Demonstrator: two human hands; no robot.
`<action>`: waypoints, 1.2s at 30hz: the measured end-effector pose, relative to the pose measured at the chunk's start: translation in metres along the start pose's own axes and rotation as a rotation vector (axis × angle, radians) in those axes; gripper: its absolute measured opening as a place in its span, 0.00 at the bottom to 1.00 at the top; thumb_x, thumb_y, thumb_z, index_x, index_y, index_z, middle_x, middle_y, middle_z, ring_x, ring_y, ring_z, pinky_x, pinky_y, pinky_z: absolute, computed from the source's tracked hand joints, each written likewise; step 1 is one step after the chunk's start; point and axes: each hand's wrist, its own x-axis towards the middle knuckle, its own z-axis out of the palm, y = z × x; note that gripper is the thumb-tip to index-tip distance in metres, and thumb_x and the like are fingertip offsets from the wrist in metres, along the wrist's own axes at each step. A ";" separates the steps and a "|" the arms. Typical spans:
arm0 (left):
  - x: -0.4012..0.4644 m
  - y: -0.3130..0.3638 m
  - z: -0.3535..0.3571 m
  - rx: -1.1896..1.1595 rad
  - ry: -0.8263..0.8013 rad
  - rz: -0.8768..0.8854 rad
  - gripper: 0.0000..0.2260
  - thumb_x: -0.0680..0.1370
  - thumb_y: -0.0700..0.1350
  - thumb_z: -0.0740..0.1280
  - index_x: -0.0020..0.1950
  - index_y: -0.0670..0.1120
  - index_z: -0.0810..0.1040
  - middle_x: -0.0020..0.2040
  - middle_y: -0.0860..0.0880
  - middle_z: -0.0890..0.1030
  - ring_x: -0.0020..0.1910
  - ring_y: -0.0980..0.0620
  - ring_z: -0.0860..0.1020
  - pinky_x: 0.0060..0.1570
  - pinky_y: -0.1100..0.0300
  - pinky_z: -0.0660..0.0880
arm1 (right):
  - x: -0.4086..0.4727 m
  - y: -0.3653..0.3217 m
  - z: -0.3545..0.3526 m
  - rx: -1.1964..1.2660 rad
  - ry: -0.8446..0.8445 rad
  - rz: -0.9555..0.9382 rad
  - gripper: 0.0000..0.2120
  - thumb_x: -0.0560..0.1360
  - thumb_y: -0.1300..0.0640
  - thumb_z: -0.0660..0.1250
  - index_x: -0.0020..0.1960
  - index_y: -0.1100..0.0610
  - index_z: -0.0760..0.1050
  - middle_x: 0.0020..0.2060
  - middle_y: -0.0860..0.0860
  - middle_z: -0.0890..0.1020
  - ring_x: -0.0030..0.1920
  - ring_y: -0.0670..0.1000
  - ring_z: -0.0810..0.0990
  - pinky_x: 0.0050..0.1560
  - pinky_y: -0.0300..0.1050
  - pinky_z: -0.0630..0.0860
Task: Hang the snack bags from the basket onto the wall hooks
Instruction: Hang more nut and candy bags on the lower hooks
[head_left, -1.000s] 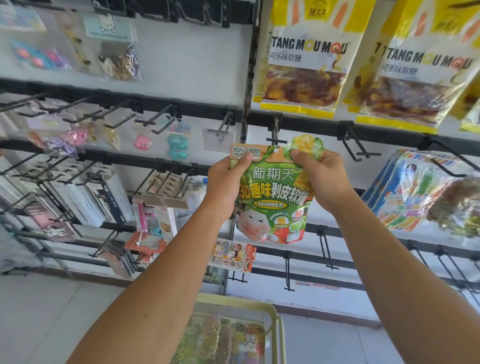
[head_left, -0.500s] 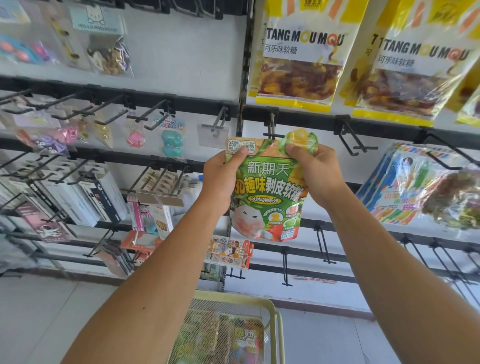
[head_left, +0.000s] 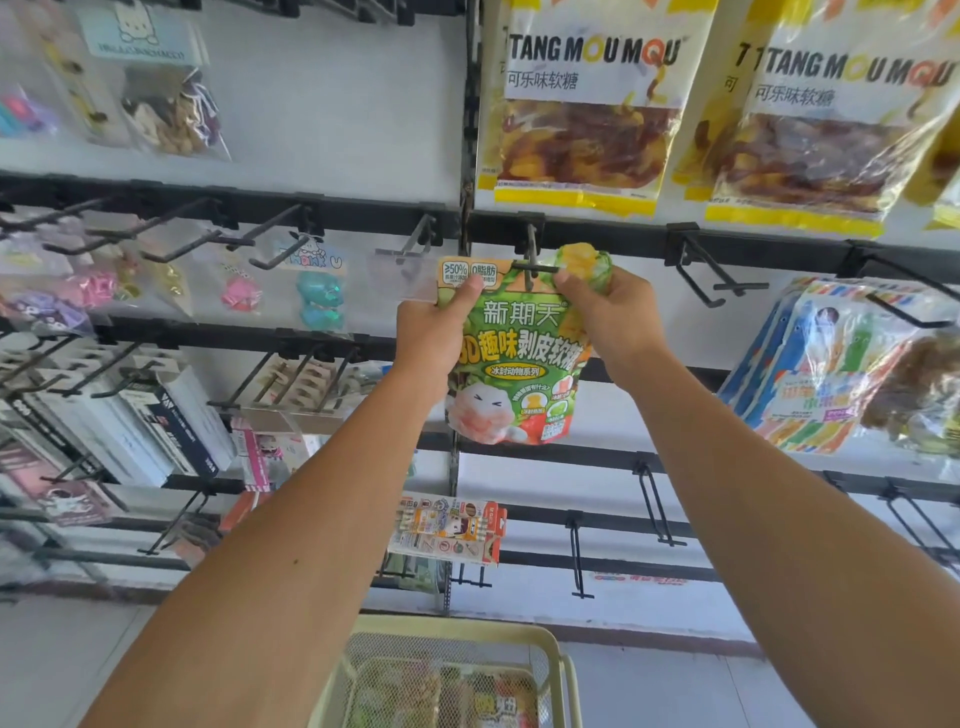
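You hold a green snack bag (head_left: 511, 358) up at a wall hook (head_left: 532, 260), one hand on each top corner.

Your left hand (head_left: 434, 338) pinches the bag's upper left corner, thumb over the orange label strip; your right hand (head_left: 610, 317) has its fingers curled round the crumpled upper right corner. The bag is glossy green with white and yellow Chinese lettering, a white cartoon face low on its front and an orange top band, and the hook's black prongs lie across that band's middle. Below, the yellow mesh basket (head_left: 563, 675) holds more packets. Yellow candy bags (head_left: 587, 104) hang on the rail above.
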 end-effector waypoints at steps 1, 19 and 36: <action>0.003 -0.002 0.001 0.003 0.007 0.010 0.08 0.77 0.55 0.72 0.45 0.51 0.81 0.46 0.49 0.87 0.47 0.50 0.85 0.53 0.49 0.82 | 0.003 0.004 0.002 0.003 0.009 -0.010 0.06 0.76 0.51 0.73 0.42 0.51 0.81 0.39 0.47 0.87 0.42 0.49 0.87 0.49 0.52 0.84; -0.040 -0.037 -0.023 0.525 -0.059 0.301 0.22 0.81 0.52 0.66 0.71 0.44 0.67 0.63 0.52 0.73 0.62 0.53 0.73 0.63 0.57 0.73 | -0.065 0.034 -0.007 -0.645 0.109 -0.168 0.29 0.81 0.46 0.62 0.78 0.54 0.57 0.73 0.52 0.69 0.73 0.54 0.67 0.66 0.55 0.71; -0.293 -0.104 -0.117 1.560 -0.345 0.421 0.27 0.82 0.60 0.56 0.78 0.50 0.62 0.77 0.46 0.65 0.75 0.43 0.64 0.72 0.43 0.61 | -0.333 0.096 -0.043 -1.234 -0.329 -0.212 0.28 0.81 0.41 0.56 0.77 0.52 0.60 0.77 0.54 0.63 0.77 0.56 0.58 0.73 0.58 0.61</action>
